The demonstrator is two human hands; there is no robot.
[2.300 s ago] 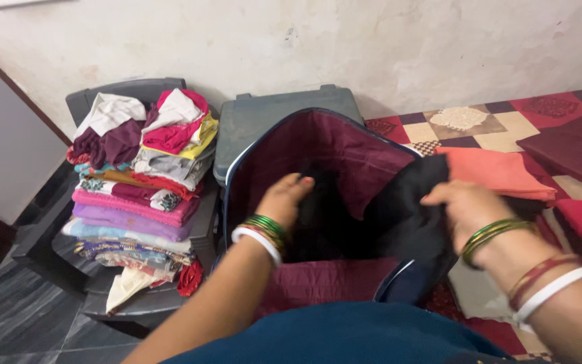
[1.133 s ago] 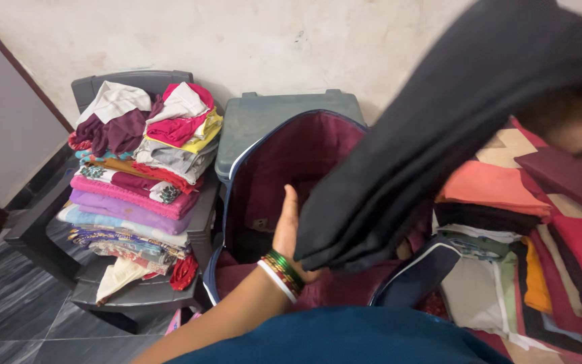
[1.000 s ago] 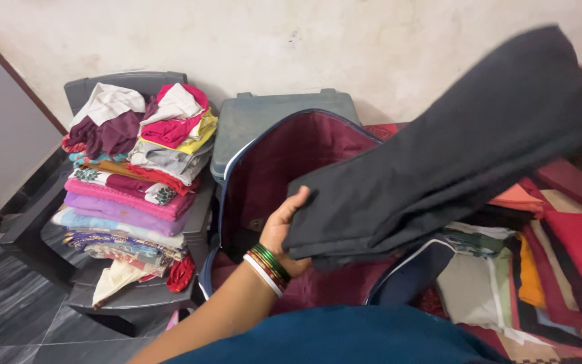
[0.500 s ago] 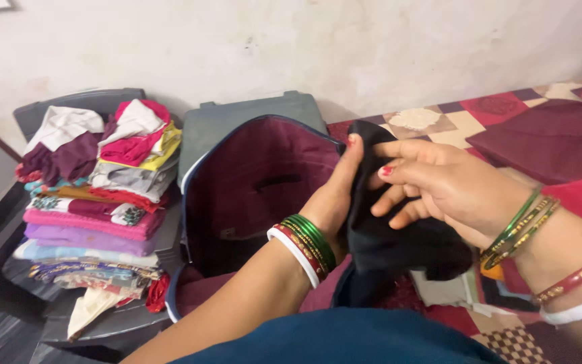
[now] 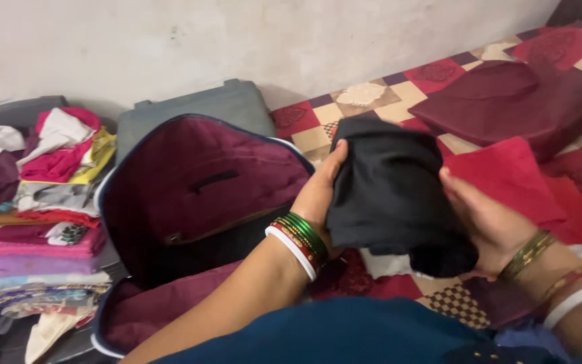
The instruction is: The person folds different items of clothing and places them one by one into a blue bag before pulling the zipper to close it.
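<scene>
Head view, looking down: a folded black cloth garment (image 5: pixel 389 192) is held between the person's two hands, above the patterned red and cream checked bedspread (image 5: pixel 318 128). The left hand (image 5: pixel 318 195) lies flat against the garment's left edge, fingers straight and pointing up along the fold, thumb tucked behind it, so it presses rather than clenches. Green, red and white bangles (image 5: pixel 299 239) sit on that wrist. The right hand (image 5: pixel 483 226) cups the garment's right side and lower corner from underneath, palm open, fingers curled lightly around the dark bundle. Gold-green bangles (image 5: pixel 527 255) ring that wrist.

Just left of the garment stands an open soft bag with maroon lining and navy trim (image 5: pixel 197 182), its flap thrown back against a grey plastic case (image 5: pixel 197 114) by the wall. The left forearm crosses over the bag's near edge. Further left, a tall stack of folded clothes in pink, purple, yellow and white (image 5: pixel 35 202) reaches the frame's edge.

On the bed to the right lie flat red folded cloths (image 5: pixel 516 175), touching the garment's right edge from behind, and beyond them a dark maroon cushion (image 5: pixel 513 101). A pale folded cloth (image 5: pixel 385 263) peeks out under the black garment. Dark teal fabric of the person's clothing (image 5: pixel 345 334) fills the bottom.
</scene>
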